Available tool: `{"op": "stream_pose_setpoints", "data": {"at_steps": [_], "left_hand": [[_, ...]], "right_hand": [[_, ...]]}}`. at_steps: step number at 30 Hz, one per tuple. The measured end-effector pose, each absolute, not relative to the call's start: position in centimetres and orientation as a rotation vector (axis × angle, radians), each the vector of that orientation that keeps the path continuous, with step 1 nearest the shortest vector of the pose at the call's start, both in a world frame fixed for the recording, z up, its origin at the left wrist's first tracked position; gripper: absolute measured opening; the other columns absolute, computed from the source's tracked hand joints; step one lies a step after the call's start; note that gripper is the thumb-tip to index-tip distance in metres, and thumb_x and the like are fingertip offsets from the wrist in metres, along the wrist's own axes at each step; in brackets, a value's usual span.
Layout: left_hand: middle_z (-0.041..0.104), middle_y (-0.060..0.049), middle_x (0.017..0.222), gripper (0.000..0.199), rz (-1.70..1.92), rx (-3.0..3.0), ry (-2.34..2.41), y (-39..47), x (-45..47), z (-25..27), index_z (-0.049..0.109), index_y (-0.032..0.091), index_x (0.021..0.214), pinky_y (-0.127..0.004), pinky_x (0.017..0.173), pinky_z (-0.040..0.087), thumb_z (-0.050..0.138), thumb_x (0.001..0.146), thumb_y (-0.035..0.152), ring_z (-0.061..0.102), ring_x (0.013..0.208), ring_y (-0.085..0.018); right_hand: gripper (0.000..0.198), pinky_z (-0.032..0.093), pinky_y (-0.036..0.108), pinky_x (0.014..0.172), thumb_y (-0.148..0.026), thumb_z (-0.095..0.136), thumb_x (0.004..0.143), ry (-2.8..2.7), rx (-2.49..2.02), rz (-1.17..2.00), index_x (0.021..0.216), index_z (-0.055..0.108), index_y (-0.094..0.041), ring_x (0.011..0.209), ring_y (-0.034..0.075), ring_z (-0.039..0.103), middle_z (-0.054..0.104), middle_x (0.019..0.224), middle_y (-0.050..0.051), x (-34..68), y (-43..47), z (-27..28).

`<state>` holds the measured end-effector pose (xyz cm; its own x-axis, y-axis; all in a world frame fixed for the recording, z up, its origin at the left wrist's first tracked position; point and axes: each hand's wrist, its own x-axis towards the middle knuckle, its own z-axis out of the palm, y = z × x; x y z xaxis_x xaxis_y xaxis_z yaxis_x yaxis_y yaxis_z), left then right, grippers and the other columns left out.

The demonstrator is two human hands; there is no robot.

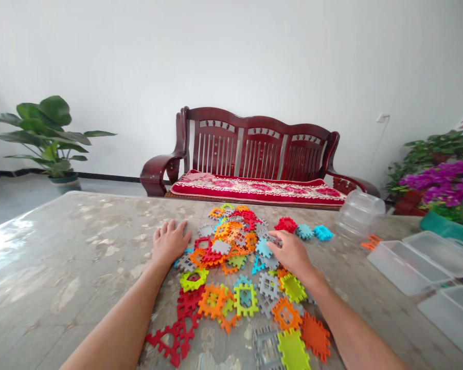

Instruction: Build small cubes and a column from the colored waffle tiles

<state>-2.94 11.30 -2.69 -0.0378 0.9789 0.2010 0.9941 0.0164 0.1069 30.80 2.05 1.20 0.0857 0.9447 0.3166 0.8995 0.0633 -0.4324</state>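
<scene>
A loose heap of interlocking plastic building tiles in red, orange, lime, grey and blue is spread over the table [111,267]. My left hand [170,242] lies palm down on the tabletop just left of the heap, fingers spread and nothing in them. On the heap's right side rests my right hand [292,253], its thumb at the edge of a light blue square tile [263,248] and its forefinger over grey tiles. The two fingertips look slightly apart. Nearer me lie a lime square tile [292,349], a brick-orange tile [315,336] and red triangular tiles [167,340].
Beyond my right hand sit small stacks of red tiles [285,224], teal tiles [304,232] and bright blue tiles [323,233]. Clear plastic containers [358,216] and translucent bins [405,267] stand at the right. A wooden bench [262,141] is behind the table.
</scene>
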Motion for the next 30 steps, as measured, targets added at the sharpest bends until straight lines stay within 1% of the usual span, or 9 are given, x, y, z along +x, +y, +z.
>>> {"op": "stream_pose_setpoints", "data": {"at_steps": [3, 6, 13, 16, 18, 22, 24, 27, 30], "left_hand": [[0.048, -0.013, 0.145, 0.054, -0.339, -2.127, -2.188, 11.3, -3.0, -2.8, 0.052, 0.026, 0.14, -0.046, 0.111, 0.028, 0.034, 0.093, 0.045, 0.04, 0.136, -0.031], [0.047, -0.014, 0.145, 0.055, -0.327, -2.132, -2.189, 11.3, -3.0, -2.8, 0.052, 0.025, 0.141, -0.047, 0.111, 0.028, 0.033, 0.093, 0.045, 0.039, 0.137, -0.032], [0.045, -0.014, 0.147, 0.056, -0.315, -2.132, -2.202, 11.2, -2.9, -2.6, 0.051, 0.026, 0.142, -0.046, 0.112, 0.027, 0.032, 0.093, 0.046, 0.037, 0.138, -0.031], [0.045, -0.014, 0.148, 0.056, -0.318, -2.126, -2.2, 11.3, -2.9, -2.7, 0.051, 0.026, 0.142, -0.047, 0.112, 0.027, 0.031, 0.093, 0.046, 0.037, 0.139, -0.032], [0.046, -0.014, 0.148, 0.056, -0.323, -2.122, -2.194, 11.3, -2.9, -2.7, 0.052, 0.026, 0.141, -0.047, 0.111, 0.027, 0.032, 0.093, 0.046, 0.037, 0.139, -0.032], [0.047, -0.014, 0.146, 0.055, -0.335, -2.128, -2.186, 11.4, -2.9, -2.8, 0.053, 0.026, 0.139, -0.047, 0.111, 0.028, 0.033, 0.092, 0.046, 0.039, 0.137, -0.032], [0.047, -0.014, 0.145, 0.055, -0.336, -2.13, -2.189, 11.4, -2.9, -2.8, 0.053, 0.026, 0.139, -0.047, 0.111, 0.028, 0.032, 0.092, 0.045, 0.04, 0.136, -0.032], [0.047, -0.014, 0.146, 0.055, -0.336, -2.132, -2.189, 11.4, -3.0, -2.8, 0.053, 0.025, 0.14, -0.047, 0.111, 0.028, 0.032, 0.092, 0.045, 0.039, 0.136, -0.032], [0.047, -0.014, 0.145, 0.054, -0.342, -2.127, -2.182, 11.5, -3.0, -2.9, 0.054, 0.026, 0.139, -0.047, 0.11, 0.029, 0.033, 0.092, 0.045, 0.039, 0.136, -0.032]], "right_hand": [[0.046, 0.046, 0.041, 0.096, -0.036, 0.067, 0.078, -1.939, -1.834, 0.06, 0.12, 0.066, -0.018, 0.108, 0.027, 0.063, 0.069, 0.119, 0.011, 30.1, 1.5, 1.6], [0.054, 0.044, 0.044, 0.099, -0.034, 0.071, 0.073, -2.045, -1.819, 0.031, 0.125, 0.064, -0.019, 0.113, 0.03, 0.06, 0.067, 0.122, 0.012, 29.5, 1.1, 1.7], [0.047, 0.046, 0.042, 0.099, -0.027, 0.068, 0.074, -2.063, -1.793, 0.033, 0.12, 0.067, -0.021, 0.111, 0.029, 0.062, 0.07, 0.118, 0.011, 29.0, 1.0, 1.2], [0.042, 0.047, 0.039, 0.098, -0.029, 0.065, 0.077, -1.963, -1.723, -0.046, 0.118, 0.067, -0.022, 0.108, 0.026, 0.064, 0.071, 0.116, 0.009, 29.2, 1.2, 1.7], [0.042, 0.048, 0.039, 0.097, -0.034, 0.062, 0.079, -1.843, -1.676, -0.086, 0.119, 0.066, -0.022, 0.106, 0.025, 0.064, 0.071, 0.116, 0.008, 29.9, 1.6, 2.4], [0.05, 0.05, 0.039, 0.091, -0.048, 0.057, 0.08, -1.547, -1.686, -0.142, 0.12, 0.065, -0.019, 0.099, 0.025, 0.065, 0.07, 0.116, 0.01, 33.2, 2.9, 3.5], [0.055, 0.05, 0.038, 0.089, -0.052, 0.057, 0.078, -1.407, -1.741, -0.189, 0.121, 0.065, -0.017, 0.096, 0.026, 0.065, 0.07, 0.116, 0.012, 35.6, 3.5, 3.6], [0.056, 0.049, 0.038, 0.089, -0.051, 0.055, 0.078, -1.253, -1.897, -0.259, 0.122, 0.064, -0.017, 0.098, 0.028, 0.064, 0.07, 0.115, 0.013, 39.1, 4.2, 3.2], [0.056, 0.048, 0.038, 0.088, -0.048, 0.055, 0.08, -1.211, -2.065, -0.286, 0.126, 0.062, -0.018, 0.102, 0.029, 0.064, 0.07, 0.116, 0.013, 41.6, 4.3, 2.1]]}}
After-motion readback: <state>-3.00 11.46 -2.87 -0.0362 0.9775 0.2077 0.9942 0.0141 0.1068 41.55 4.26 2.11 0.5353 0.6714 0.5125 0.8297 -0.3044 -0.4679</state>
